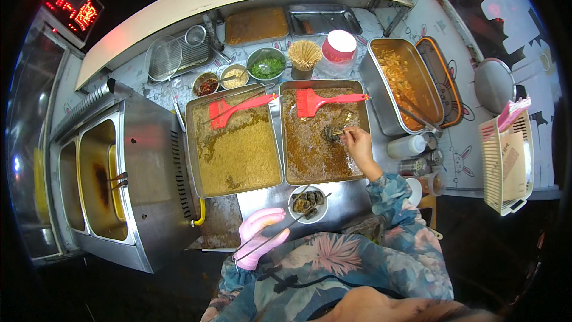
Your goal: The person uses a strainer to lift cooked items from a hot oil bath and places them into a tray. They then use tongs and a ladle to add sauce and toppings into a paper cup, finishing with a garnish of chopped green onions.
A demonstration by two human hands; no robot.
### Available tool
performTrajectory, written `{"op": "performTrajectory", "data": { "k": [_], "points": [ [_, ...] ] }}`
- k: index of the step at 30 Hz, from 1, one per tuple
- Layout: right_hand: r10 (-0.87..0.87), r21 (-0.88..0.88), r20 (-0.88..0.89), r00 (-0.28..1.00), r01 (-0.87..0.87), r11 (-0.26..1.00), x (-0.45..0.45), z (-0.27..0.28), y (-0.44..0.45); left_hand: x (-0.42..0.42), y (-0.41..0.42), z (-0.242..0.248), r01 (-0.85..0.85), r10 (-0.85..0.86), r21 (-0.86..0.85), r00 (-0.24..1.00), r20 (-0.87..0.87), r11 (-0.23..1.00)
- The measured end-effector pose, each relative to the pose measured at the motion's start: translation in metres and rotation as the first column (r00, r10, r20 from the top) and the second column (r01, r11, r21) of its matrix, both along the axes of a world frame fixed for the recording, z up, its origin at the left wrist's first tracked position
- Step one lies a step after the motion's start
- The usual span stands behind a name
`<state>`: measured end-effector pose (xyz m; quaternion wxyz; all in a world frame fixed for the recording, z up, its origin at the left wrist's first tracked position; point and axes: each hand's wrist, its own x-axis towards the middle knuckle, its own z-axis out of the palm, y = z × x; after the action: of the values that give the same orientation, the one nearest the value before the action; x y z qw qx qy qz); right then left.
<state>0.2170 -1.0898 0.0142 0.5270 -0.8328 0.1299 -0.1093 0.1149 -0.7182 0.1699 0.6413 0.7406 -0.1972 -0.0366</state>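
Observation:
My right hand (359, 145), bare, pinches short wooden sticks (339, 133) above the right metal tray (369, 143) of brown sauce. At their tips a dark food piece (330, 133) touches the sauce. My left hand (259, 237) wears a pink glove and holds long thin metal tongs (290, 224). The tongs' arms are apart and reach over a white bowl (325, 214). Several dark fried pieces (306, 201) lie in that bowl, in front of my body. A red brush (308, 103) rests across the far part of the right tray.
Left stands a metal deep fryer (154, 179). Beside the right tray lies another tray (191, 156) of yellowish sauce with a red brush (219, 114). Behind are a bowl of chopped greens (267, 68) and a skewer holder (302, 73). Rightward are a deep food pan (380, 98) and a squeeze bottle (405, 146).

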Motion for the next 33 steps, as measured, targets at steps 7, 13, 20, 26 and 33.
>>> {"op": "performTrajectory", "data": {
  "k": [7, 13, 20, 26, 33],
  "points": [
    [-0.213, 0.696, -0.258, 0.942, 0.334, 0.636, 0.004, -0.019, -0.021, 0.001, 0.009, -0.001, -0.054, 0.054, 0.003, 0.997, 0.063, 0.999],
    [-0.143, 0.75, -0.267, 0.953, 0.299, 0.59, -0.035, 0.019, -0.01, -0.004, 0.029, -0.002, -0.067, 0.062, 0.088, 0.997, 0.051, 0.994],
    [0.169, 0.713, -0.226, 0.959, 0.045, 0.699, -0.134, 0.069, 0.049, -0.028, 0.061, 0.01, -0.074, 0.06, -0.076, 0.984, -0.168, 0.994],
    [0.162, 0.681, -0.346, 0.924, 0.129, 0.721, -0.151, 0.028, 0.092, -0.021, 0.031, -0.041, 0.126, -0.119, 0.031, 0.977, -0.179, 0.992],
    [0.025, 0.666, -0.341, 0.94, 0.222, 0.712, -0.165, 0.021, 0.093, -0.018, 0.031, -0.083, 0.082, -0.094, -0.091, 0.985, -0.142, 0.992]
  ]
}}
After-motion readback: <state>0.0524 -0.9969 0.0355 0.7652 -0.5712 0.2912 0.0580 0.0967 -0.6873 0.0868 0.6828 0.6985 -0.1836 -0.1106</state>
